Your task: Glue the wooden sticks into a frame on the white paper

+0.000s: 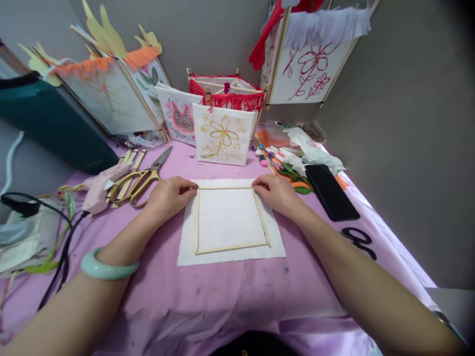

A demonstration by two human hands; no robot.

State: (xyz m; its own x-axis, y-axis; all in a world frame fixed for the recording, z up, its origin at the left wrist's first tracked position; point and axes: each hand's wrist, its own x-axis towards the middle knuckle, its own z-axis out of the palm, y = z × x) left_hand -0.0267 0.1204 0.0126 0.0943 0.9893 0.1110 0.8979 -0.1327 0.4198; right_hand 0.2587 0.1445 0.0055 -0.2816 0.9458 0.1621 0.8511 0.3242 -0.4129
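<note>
A square white sheet (232, 255) lies flat on the pink tablecloth, with thin wooden sticks laid on it as a four-sided frame. The far wooden stick (224, 187) runs crosswise between my hands. My left hand (171, 197) pinches its left end, where it meets the left stick (197, 220). At the other end, my right hand (277, 194) has thumb and fingertips closed on the far stick's right tip. The right stick (261, 217) slants outward to the near stick (233, 247), beyond the reach of both hands.
Gold-handled scissors (143, 180) and a pink glue gun (106, 187) with a black cord lie left. Painted panels (224, 136) and stick-framed lanterns (309, 69) stand behind. On the right are a black phone (331, 193), small black-handled scissors (359, 241) and craft scraps (293, 173).
</note>
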